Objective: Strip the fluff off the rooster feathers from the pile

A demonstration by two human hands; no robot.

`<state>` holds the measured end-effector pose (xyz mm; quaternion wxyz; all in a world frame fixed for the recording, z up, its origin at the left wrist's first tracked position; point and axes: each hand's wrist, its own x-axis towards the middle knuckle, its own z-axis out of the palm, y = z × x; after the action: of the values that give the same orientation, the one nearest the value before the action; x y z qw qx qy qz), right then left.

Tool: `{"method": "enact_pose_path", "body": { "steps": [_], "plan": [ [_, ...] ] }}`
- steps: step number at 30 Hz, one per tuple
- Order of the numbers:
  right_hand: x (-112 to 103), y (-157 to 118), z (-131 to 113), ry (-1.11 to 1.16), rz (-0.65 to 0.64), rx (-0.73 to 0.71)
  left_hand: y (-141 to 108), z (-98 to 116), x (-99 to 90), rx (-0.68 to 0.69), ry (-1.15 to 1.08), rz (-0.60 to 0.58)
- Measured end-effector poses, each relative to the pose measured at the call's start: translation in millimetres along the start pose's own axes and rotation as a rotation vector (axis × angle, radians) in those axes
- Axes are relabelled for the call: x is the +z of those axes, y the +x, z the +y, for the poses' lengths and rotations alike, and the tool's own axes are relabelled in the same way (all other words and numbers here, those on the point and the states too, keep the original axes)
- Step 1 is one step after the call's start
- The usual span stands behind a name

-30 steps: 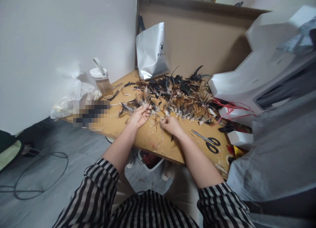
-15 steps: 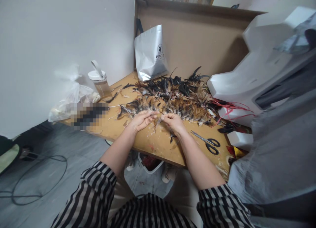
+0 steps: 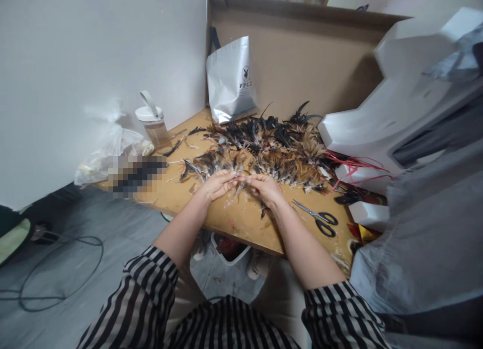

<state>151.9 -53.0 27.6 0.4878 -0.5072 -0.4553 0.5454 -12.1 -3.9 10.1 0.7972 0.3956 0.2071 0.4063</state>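
My left hand [image 3: 221, 184] and my right hand [image 3: 265, 189] meet fingertip to fingertip over the front of the wooden table [image 3: 215, 223]. Both are closed in a pinch on a small feather [image 3: 239, 188], whose grey-brown vane hangs down between them. Just beyond my fingers lie rows of brown feather bunches [image 3: 287, 168] with pale, fluffy bases. Behind these is a row of black feathers [image 3: 241, 131]. Scissors [image 3: 319, 219] with black handles rest on the table to the right of my right forearm, blades partly apart.
A silver bag [image 3: 231, 82] stands against the cardboard panel [image 3: 302, 62]. At left are a lidded bottle [image 3: 156, 127] and a clear plastic bag [image 3: 109, 152]. Red strings [image 3: 354, 162] and white foam [image 3: 350, 127] bound the right side. Below the table edge sits a bin [image 3: 230, 251].
My hands have come together, the right fingertips moving left to meet the left ones. The feather between them has shifted slightly. The view has tilted a little.
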Motion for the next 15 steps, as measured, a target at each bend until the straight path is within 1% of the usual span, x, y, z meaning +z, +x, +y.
{"method": "enact_pose_path", "body": {
  "steps": [4, 8, 12, 15],
  "plan": [
    [-1.1, 0.5, -1.1, 0.041, 0.022, -0.014, -0.7, -0.5, 0.0, 0.015, 0.008, -0.012],
    [-2.8, 2.5, 0.3, 0.057, 0.058, -0.020, -0.2, -2.8, -0.5, -0.026, 0.053, -0.018],
    [-1.3, 3.1, -0.2, 0.051, 0.044, -0.034, 1.5, -5.7, -1.4, -0.047, 0.138, -0.021],
    [0.8, 3.0, -1.2, 0.054, 0.030, -0.039, 2.5, -7.2, -1.5, -0.045, 0.219, -0.002]
  ]
}}
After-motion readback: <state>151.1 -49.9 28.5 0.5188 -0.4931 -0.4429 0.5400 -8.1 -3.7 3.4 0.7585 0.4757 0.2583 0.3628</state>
